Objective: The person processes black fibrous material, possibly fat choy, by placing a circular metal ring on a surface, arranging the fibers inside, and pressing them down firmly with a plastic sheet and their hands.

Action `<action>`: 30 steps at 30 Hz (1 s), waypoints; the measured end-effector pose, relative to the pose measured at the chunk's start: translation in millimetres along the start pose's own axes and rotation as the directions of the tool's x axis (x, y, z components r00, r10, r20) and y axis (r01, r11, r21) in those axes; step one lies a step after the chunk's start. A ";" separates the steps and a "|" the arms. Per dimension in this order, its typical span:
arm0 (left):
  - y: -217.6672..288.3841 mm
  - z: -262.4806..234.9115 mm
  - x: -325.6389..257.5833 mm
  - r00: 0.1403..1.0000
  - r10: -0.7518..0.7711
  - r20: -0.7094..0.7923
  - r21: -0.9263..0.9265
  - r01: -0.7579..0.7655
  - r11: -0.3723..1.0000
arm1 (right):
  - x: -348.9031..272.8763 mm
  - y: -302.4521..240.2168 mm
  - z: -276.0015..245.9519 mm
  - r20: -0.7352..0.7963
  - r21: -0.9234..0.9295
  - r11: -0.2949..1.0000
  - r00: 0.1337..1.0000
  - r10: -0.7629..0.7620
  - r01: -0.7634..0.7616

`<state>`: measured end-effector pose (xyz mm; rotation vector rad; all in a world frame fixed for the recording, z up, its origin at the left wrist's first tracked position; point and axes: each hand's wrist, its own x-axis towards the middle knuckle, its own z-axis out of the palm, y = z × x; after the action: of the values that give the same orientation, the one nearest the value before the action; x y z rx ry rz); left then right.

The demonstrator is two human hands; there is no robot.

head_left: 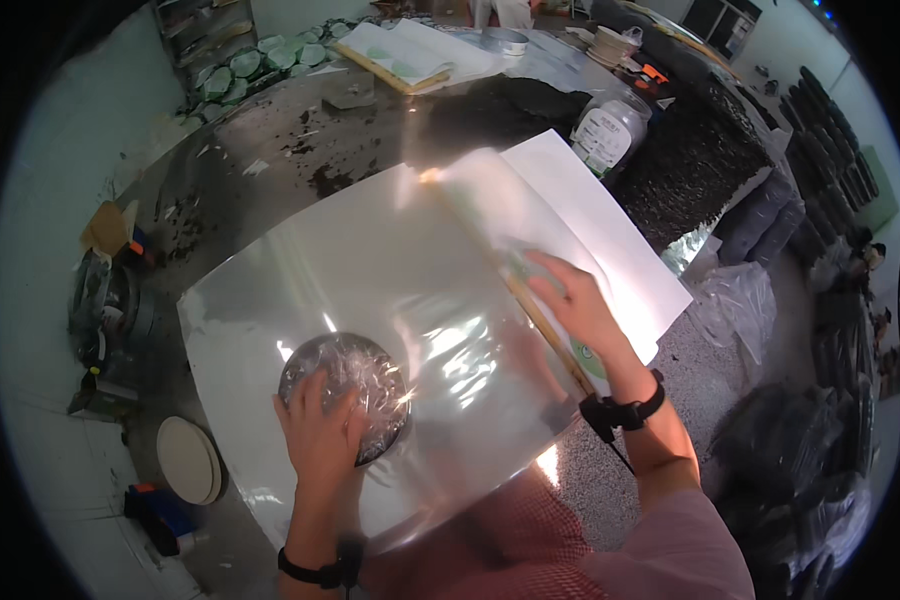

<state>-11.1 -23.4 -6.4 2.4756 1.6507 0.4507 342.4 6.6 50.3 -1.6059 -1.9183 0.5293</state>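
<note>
A dark round disc [385, 425] with crinkled clear film over its top lies on a large glossy sheet [370, 250] in front of me. My left hand [320, 425] rests on the disc's left part, fingers spread. Right of the disc, a thin wooden strip [532, 310] runs slantwise along the edge of a white sheet with pale green print [500, 200]. My right hand [578, 305] lies over this sheet beside the strip, its fingers apart and the palm side hidden. A plain white sheet [610, 225] sticks out from beneath at the right.
Behind stands a clear jar with a white label [610, 130], near a black textured slab [685, 165]. Dark scraps [335, 180] lie on the metal tabletop. Round pale boards [185, 460] are at the left, crumpled clear plastic [740, 305] at the right.
</note>
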 end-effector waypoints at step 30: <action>-4.0 8.7 -1.0 0.990 0.112 -0.087 0.146 -0.098 0.984 | -110.5 187.4 -22.4 -0.495 -0.201 0.698 0.686 0.534 -0.688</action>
<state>-12.2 -22.3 -15.9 2.6941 1.6456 0.4862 509.8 -65.8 -70.5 -2.4264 -1.1583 0.0485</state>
